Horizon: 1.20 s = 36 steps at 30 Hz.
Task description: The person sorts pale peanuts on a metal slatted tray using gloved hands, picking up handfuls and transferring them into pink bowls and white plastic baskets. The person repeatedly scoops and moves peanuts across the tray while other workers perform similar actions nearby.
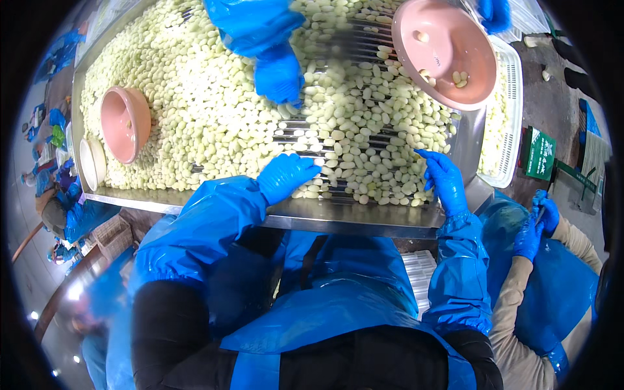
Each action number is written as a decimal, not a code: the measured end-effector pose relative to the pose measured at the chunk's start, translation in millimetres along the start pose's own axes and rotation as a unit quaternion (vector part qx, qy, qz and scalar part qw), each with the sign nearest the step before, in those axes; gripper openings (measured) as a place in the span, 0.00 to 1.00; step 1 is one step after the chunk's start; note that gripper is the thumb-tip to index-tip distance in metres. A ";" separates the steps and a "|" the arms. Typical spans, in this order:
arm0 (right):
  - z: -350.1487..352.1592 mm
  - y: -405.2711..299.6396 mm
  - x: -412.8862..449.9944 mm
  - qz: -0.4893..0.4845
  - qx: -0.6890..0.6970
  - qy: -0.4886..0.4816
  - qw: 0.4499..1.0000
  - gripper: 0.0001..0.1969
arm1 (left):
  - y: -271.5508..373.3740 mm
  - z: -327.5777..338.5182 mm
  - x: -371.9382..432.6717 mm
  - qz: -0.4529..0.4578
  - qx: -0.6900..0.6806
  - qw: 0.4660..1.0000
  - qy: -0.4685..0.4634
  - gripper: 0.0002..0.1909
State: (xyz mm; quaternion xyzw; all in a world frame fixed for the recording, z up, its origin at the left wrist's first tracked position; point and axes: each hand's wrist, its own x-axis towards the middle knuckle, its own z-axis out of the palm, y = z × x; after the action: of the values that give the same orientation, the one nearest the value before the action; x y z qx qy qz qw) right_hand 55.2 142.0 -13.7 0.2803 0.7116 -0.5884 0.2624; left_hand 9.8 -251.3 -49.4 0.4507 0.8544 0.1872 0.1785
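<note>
Pale green oval pieces, perhaps silkworm cocoons or beans (204, 126), cover a metal sorting table with slats. My left hand (287, 178), in a blue glove, rests palm down on the pieces near the table's front edge; whether it grips any is hidden. To its right, my right hand (442, 180), also gloved in blue, is over the right edge of the spread, index finger stretched out and the other fingers partly curled. No piece shows in it. Dark metal slats (297, 131) show through gaps between and beyond my hands.
A co-worker's gloved hand (279, 75) reaches in from the far side. Pink bowls stand at the left (141, 122) and far right (480, 63), beside a white bowl (93, 163) and a white basket (512, 131). The metal rim (351, 222) runs before me; another person sits at right.
</note>
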 end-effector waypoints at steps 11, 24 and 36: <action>132.0 -11.7 30.3 -0.315 -0.349 -0.021 0.882 0.18 | 12.1 -21.4 23.6 -0.091 -0.151 0.977 0.120 0.14; 139.7 27.8 64.8 -0.370 -0.410 -0.014 0.834 0.05 | -34.6 -17.7 90.2 -0.218 -0.005 0.908 0.359 0.21; 109.9 22.9 54.9 -0.426 -0.599 0.024 0.677 0.03 | -48.6 -20.1 53.0 -0.239 0.059 0.912 0.327 0.17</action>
State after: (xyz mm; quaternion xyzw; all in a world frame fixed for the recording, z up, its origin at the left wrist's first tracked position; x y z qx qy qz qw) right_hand 37.5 42.2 -86.8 -0.2564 0.9604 -0.0770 0.0777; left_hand -61.9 -235.5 -62.6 0.1565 0.9566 0.2256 -0.0983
